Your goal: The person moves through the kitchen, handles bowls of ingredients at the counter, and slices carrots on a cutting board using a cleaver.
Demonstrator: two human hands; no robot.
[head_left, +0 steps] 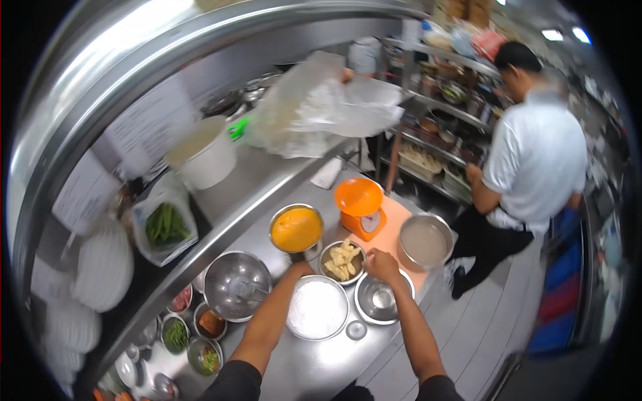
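Note:
My right hand [382,265] is closed at the right rim of a small metal bowl [325,269] that holds pale yellow, finger-like pieces [343,259]. Just below that hand stands another metal bowl [381,301] with nothing visible in it. My left hand [303,269] reaches between the bowl of white powder [317,307] and a bowl of orange liquid [296,228]. A small metal cup [313,251] is close to it, and its fingers are mostly hidden. Behind the yellow pieces stands an orange kitchen scale [364,224] with an orange pan [358,196].
A pot of greyish liquid [426,240] stands on an orange board [398,210]. Left are a large metal bowl with a whisk [237,286] and several small ingredient bowls. A steel shelf [257,190] overhangs the back. A person in white [535,147] stands at the right by racks.

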